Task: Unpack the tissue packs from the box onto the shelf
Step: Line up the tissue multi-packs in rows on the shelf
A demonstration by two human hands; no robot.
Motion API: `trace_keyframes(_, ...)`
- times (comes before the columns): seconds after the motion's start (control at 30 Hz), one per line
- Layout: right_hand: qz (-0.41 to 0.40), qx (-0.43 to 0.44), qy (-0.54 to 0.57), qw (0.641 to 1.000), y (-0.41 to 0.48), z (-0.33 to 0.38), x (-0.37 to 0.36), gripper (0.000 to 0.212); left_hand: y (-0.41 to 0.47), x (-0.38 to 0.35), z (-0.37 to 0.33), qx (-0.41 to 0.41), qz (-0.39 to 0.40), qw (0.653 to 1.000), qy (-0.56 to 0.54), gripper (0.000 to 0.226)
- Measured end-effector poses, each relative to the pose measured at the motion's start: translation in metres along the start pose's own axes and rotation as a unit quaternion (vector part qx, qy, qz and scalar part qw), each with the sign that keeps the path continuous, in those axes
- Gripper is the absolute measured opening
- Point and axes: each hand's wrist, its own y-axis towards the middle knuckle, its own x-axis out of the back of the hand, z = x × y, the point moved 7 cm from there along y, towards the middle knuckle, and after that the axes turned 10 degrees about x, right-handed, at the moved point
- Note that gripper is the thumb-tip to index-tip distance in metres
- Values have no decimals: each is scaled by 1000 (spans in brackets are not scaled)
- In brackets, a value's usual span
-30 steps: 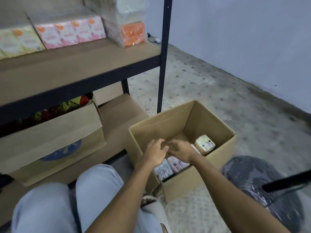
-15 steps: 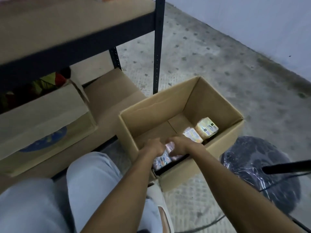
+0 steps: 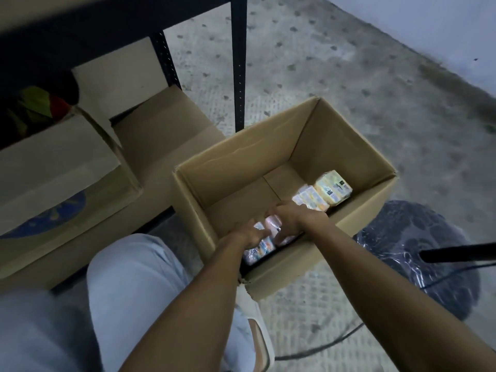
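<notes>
Since the last tissue packs (image 3: pixel 264 237) hug the box (image 3: pixel 241 162)'s near wall, both hands, left hand (image 3: pixel 248 234) and right hand (image 3: pixel 294 218), reach in; can't tell whether they're gripping yet.

Head camera, one view, looking steeply down from above the knees.

It faces forward and down into the open box (image 3: pixel 284 167) on the floor, close enough that both forearms fill the near edge; the shelf (image 3: pixel 239 63) frame crosses far left, a wall far right.
</notes>
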Motion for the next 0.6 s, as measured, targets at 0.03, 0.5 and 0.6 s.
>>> trace_keyframes(0.03, 1, -5, -8, 1000, 0, -2, 0, 79, 1, 0, -2, 0, 0, 1000, -14, 84)
trace_keyframes(0.5, -11, -18, -83, 996, 1, 4, 8, 70, 7, 19, -6, 5, -55, 997, -62, 40)
trace_keyframes(0.6, -19, -18, -65, 998, -7, 5, 17, 65, -2, 27, -10, -1, -62, 997, -54, 26)
